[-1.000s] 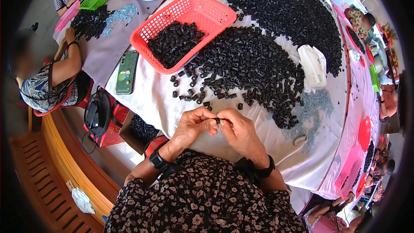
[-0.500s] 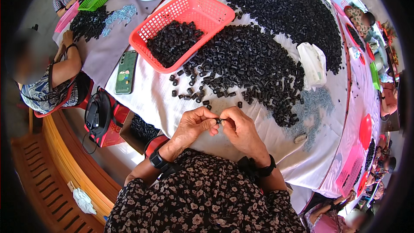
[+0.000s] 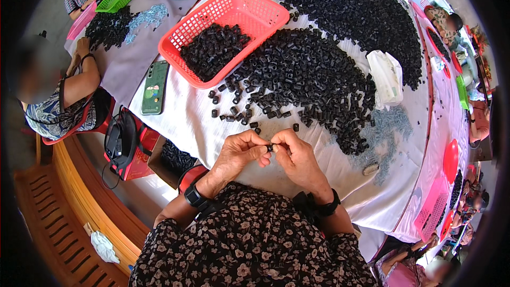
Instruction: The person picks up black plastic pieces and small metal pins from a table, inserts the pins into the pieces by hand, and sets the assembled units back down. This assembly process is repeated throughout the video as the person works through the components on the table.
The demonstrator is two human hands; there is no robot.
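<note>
Between my two hands, over the near edge of the white-covered table, is one small black plastic piece (image 3: 270, 148). The thumb and fingers of my left hand (image 3: 241, 151) pinch it from the left. My right hand (image 3: 295, 157) closes on it from the right, fingertips bent against it. Just beyond my fingers lies a loose heap of similar black pieces (image 3: 313, 77), with a few strays near my knuckles. A red plastic basket (image 3: 245, 8), partly filled with such pieces, stands on the heap's left. Small clear bluish parts (image 3: 390, 133) are scattered to the right.
A green-cased phone (image 3: 155, 87) lies left of the basket. A white packet (image 3: 385, 79) rests against the heap's right side, with a small brush (image 3: 370, 169) nearer me. A larger black heap (image 3: 345, 8) spreads behind. Another person (image 3: 74, 82) sits at the left; a bag (image 3: 125, 138) hangs beside the table.
My hands stay almost in place around the black plastic piece. My right fingers have shifted slightly against it. Nothing else on the table has visibly moved.
</note>
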